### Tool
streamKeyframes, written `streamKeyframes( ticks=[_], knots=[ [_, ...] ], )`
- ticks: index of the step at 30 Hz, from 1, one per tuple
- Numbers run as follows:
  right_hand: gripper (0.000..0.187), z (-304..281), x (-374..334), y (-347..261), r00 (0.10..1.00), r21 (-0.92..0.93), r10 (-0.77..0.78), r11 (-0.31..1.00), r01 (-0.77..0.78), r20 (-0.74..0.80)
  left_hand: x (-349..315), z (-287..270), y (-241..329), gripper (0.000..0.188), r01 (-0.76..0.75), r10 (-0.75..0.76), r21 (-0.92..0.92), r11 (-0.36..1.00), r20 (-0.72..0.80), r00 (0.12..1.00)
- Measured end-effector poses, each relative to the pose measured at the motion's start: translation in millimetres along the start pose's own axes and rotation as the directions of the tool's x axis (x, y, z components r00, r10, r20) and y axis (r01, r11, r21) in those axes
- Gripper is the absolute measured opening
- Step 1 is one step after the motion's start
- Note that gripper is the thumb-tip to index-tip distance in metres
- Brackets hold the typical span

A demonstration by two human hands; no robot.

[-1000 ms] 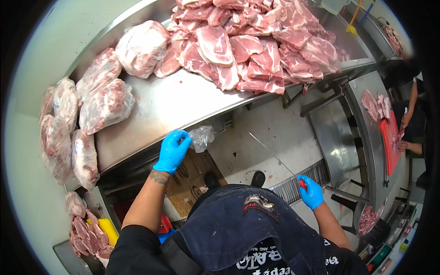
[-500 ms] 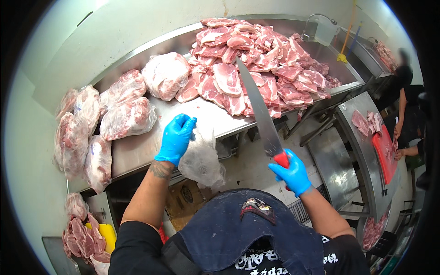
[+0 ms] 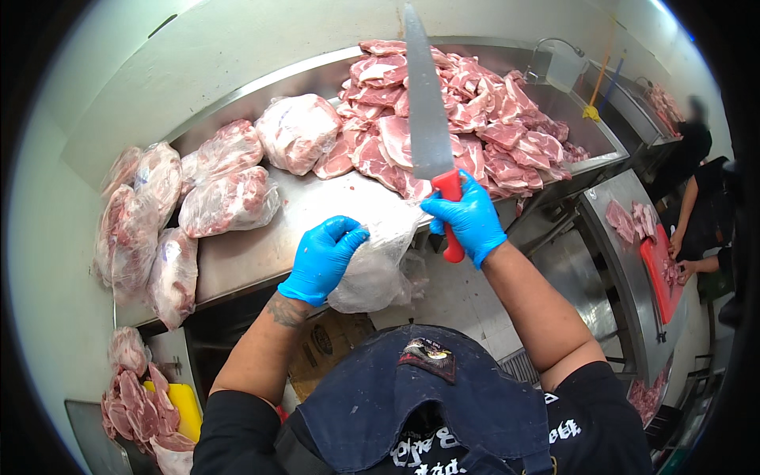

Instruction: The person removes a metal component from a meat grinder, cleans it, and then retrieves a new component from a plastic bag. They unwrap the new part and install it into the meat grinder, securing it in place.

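My right hand (image 3: pixel 473 222), in a blue glove, is closed round the red handle of a large knife (image 3: pixel 428 119); the wide blade points up and away, over the sliced meat. My left hand (image 3: pixel 323 257), gloved too, pinches a clear plastic bag (image 3: pixel 372 273) that hangs limp over the table's front edge. The bag's upper right corner reaches the fingers of my right hand; whether they grip it I cannot tell. Behind the blade lies a big heap of pink meat slices (image 3: pixel 483 103). A plastic-wrapped piece of meat (image 3: pixel 297 133) rests beside the heap.
More wrapped meat pieces (image 3: pixel 229 202) crowd the left end of the steel table (image 3: pixel 229 265). Lower left, cut meat (image 3: pixel 138 404) lies by a yellow board (image 3: pixel 184 408). At right another person's hands (image 3: pixel 682 257) work at a red cutting board (image 3: pixel 661 273). A cardboard box (image 3: pixel 321 344) sits below.
My right hand has risen and moved left toward the bag, swinging the knife nearly upright. My left hand has shifted slightly right and nearer, and the bag is now stretched toward the right hand.
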State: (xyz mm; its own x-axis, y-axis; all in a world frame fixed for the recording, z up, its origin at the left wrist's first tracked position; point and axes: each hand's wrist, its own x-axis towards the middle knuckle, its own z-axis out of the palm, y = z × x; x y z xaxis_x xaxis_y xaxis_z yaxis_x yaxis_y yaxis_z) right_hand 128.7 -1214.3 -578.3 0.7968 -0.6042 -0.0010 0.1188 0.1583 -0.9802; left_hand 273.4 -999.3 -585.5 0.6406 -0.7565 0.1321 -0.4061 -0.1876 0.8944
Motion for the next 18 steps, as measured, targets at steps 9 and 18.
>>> streamKeyframes(
  ticks=[9,18],
  knots=[
    [0.052,-0.9,-11.9,-15.8,0.99,-0.034,0.094,0.995,-0.091,0.105,6.1,-29.4,16.6,0.021,-0.091,0.076,0.098,0.991,0.15,0.986],
    [0.045,2.1,-8.6,-15.7,0.976,-0.111,0.115,0.989,-0.096,0.184,11.4,-27.6,19.4,0.024,-0.085,0.011,0.205,0.975,0.336,0.942]
  ],
)
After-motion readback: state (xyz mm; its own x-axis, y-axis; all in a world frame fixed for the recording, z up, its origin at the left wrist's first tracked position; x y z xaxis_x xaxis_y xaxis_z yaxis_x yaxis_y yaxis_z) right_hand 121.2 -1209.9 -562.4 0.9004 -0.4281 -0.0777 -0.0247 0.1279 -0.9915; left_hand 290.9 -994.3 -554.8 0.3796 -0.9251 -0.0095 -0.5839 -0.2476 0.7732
